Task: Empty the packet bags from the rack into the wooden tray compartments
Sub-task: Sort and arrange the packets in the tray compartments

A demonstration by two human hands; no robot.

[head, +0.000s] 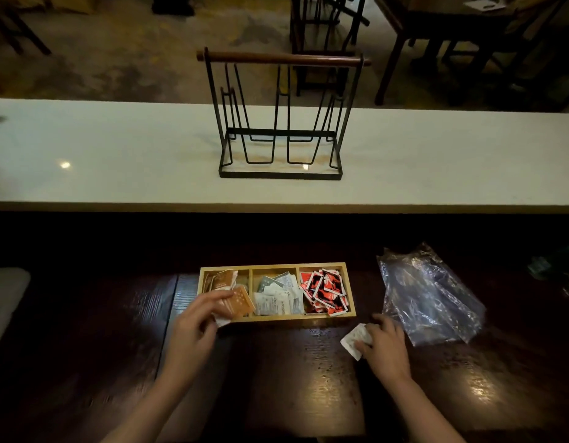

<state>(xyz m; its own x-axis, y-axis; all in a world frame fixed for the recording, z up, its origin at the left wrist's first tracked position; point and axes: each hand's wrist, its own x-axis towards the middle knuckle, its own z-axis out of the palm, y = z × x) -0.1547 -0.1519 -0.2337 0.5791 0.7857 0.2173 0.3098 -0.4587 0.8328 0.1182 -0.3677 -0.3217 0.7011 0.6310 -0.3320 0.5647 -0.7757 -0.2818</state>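
A wooden tray [274,318] with three compartments sits on the dark table. Brown packets [222,279] fill its left compartment, white-grey packets [278,295] the middle, red-black packets [324,290] the right. My left hand [198,321] grips a small stack of brown packets [240,303] over the tray's left front corner. On the table just right of the tray, my right hand [384,345] pinches a white packet [356,340]. The black wire rack [280,123] with a wooden handle stands bare on the white counter behind.
Crumpled clear plastic bags [427,298] lie on the table right of the tray. The white counter [117,155] runs across the whole view, raised behind the dark table. Chairs and tables stand on the floor beyond it. A pale object [5,298] sits at the left edge.
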